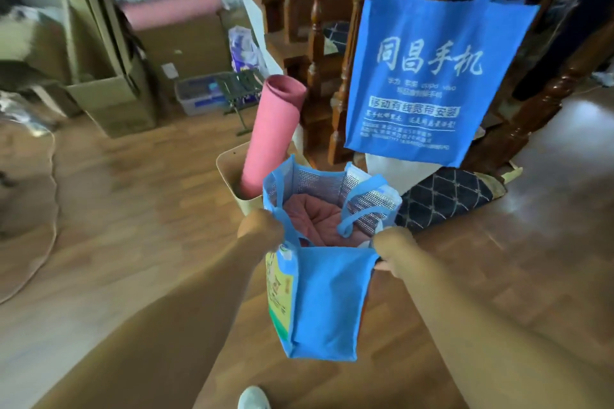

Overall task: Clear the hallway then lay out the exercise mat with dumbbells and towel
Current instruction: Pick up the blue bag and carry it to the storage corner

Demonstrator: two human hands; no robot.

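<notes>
A person's left hand (260, 227) and right hand (393, 247), fingers closed on its rim, hold open 1 blue insulated bag (324, 302) containing pink cloth (314, 214), likely the towel to lift out, near the rolled pink mat (270, 133) in a bin (229, 169).

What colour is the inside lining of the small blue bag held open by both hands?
Shiny silver lining, seen in the head view.

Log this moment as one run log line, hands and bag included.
left hand: grips insulated bag rim | right hand: grips opposite rim | bag: held open, pink cloth inside | rolled pink mat: upright in beige bin
</notes>
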